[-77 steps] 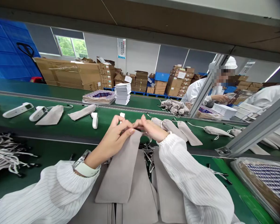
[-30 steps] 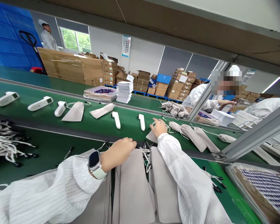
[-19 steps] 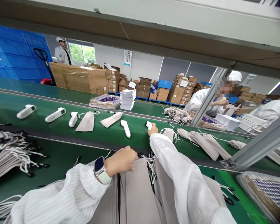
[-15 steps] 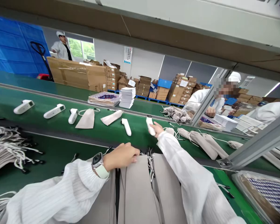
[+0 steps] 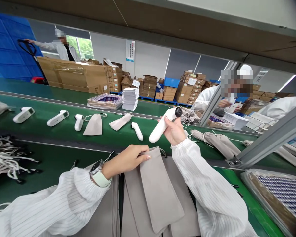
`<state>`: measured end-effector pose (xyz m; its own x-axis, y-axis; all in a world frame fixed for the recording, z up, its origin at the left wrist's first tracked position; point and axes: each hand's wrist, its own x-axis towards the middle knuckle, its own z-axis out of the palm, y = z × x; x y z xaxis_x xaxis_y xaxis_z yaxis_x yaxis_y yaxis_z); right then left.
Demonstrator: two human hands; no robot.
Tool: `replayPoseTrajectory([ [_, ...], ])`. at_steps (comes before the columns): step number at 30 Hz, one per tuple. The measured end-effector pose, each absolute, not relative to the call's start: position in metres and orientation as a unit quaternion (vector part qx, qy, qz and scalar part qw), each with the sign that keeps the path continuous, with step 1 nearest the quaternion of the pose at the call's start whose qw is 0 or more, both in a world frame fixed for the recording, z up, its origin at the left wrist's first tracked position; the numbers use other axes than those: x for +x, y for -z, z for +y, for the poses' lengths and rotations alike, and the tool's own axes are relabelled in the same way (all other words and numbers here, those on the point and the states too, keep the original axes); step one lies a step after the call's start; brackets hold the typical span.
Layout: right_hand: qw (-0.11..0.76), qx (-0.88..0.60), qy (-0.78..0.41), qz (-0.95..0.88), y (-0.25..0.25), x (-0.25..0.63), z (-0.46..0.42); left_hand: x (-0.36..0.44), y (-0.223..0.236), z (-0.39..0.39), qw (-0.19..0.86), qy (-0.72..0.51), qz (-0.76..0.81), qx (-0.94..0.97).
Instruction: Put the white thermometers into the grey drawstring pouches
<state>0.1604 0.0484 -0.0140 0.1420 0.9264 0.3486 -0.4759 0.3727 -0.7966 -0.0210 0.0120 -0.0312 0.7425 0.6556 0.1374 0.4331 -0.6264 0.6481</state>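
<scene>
My left hand [image 5: 134, 156] pinches the top edge of a beige drawstring pouch [image 5: 160, 191], lifted off a stack of like pouches [image 5: 133, 204]. In my right hand [image 5: 175, 130] is a white infrared thermometer [image 5: 160, 130], its dark round sensor end pointing up and to the right. It is held above the green belt, just beyond the pouch's mouth. Another white thermometer [image 5: 137, 131] lies on the belt to the left of it. Farther left, several more thermometers and two beige pouches [image 5: 93, 125] lie along the belt.
Bundled pouches with white cords [image 5: 7, 158] lie at left. Filled pouches [image 5: 217, 143] rest on the belt at right, near a slanted metal post [image 5: 268, 138]. A battery tray [image 5: 278, 197] sits at lower right. Overhead runs a shelf [image 5: 148, 42]. Co-workers stand across the line.
My right hand has raised the thermometer from the belt and turned it, sensor end now up and right. My left hand has lifted one pouch's top edge from the stack.
</scene>
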Motion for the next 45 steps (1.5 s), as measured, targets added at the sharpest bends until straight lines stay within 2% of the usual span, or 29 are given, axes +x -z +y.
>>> replayPoseTrajectory([
  [3, 0.635, -0.29, -0.536, -0.474, 0.017, 0.161, 0.047, -0.021, 0.029, 0.013, 0.285, -0.235, 0.318, 0.873],
  [5, 0.541, -0.319, -0.567, -0.533, 0.021, 0.158, 0.044, -0.022, 0.027, 0.015, 0.251, -0.299, 0.341, 0.855],
  [9, 0.299, -0.357, -0.613, -0.638, 0.027, 0.143, 0.033, -0.026, 0.025, 0.022, 0.176, -0.392, 0.383, 0.818],
  [11, 0.25, -0.378, -0.596, -0.663, 0.029, 0.137, 0.03, -0.028, 0.024, 0.024, 0.155, -0.393, 0.386, 0.82],
  [12, 0.269, -0.398, -0.555, -0.679, 0.03, 0.138, 0.03, -0.03, 0.022, 0.024, 0.147, -0.385, 0.393, 0.822],
  [14, 0.382, -0.446, -0.384, -0.713, 0.035, 0.147, 0.035, -0.033, 0.016, 0.02, 0.146, -0.35, 0.43, 0.819],
  [16, 0.496, -0.477, -0.165, -0.707, 0.042, 0.168, 0.046, -0.036, 0.006, 0.011, 0.197, -0.267, 0.444, 0.832],
  [18, 0.543, -0.498, -0.037, -0.675, 0.049, 0.191, 0.059, -0.038, -0.003, -0.001, 0.278, -0.175, 0.407, 0.852],
  [20, 0.548, -0.512, -0.06, -0.658, 0.052, 0.204, 0.065, -0.037, -0.009, -0.012, 0.348, -0.17, 0.364, 0.847],
  [22, 0.515, -0.478, -0.206, -0.681, 0.05, 0.197, 0.062, -0.035, -0.009, -0.017, 0.388, -0.277, 0.355, 0.804],
  [24, 0.435, -0.373, -0.37, -0.731, 0.046, 0.171, 0.049, -0.031, -0.004, -0.016, 0.408, -0.387, 0.342, 0.753],
  [26, 0.371, -0.252, -0.473, -0.758, 0.045, 0.139, 0.034, -0.029, 0.001, -0.012, 0.394, -0.43, 0.336, 0.74],
  [28, 0.397, -0.207, -0.508, -0.736, 0.046, 0.118, 0.027, -0.027, 0.004, -0.008, 0.333, -0.422, 0.344, 0.77],
  [31, 0.554, -0.299, -0.438, -0.642, 0.044, 0.129, 0.039, -0.026, 0.011, -0.001, 0.172, -0.372, 0.368, 0.835],
  [33, 0.666, -0.396, -0.315, -0.548, 0.039, 0.16, 0.054, -0.028, 0.02, 0.004, 0.092, -0.255, 0.385, 0.882],
  [35, 0.709, -0.479, -0.18, -0.485, 0.032, 0.195, 0.066, -0.031, 0.031, 0.007, 0.052, -0.097, 0.399, 0.91],
  [37, 0.654, -0.582, -0.066, -0.479, 0.029, 0.225, 0.074, -0.034, 0.043, 0.01, 0.037, 0.002, 0.402, 0.915],
  [39, 0.518, -0.698, -0.005, -0.495, 0.034, 0.243, 0.077, -0.035, 0.05, 0.01, 0.033, 0.018, 0.403, 0.914],
  [42, 0.275, -0.808, -0.003, -0.521, 0.055, 0.252, 0.079, -0.031, 0.055, 0.011, 0.018, 0.01, 0.398, 0.917],
  [43, 0.221, -0.817, -0.008, -0.532, 0.063, 0.25, 0.081, -0.029, 0.056, 0.011, 0.012, 0.007, 0.395, 0.919],
  [45, 0.172, -0.82, -0.002, -0.546, 0.076, 0.243, 0.084, -0.022, 0.058, 0.01, -0.004, -0.005, 0.39, 0.921],
])
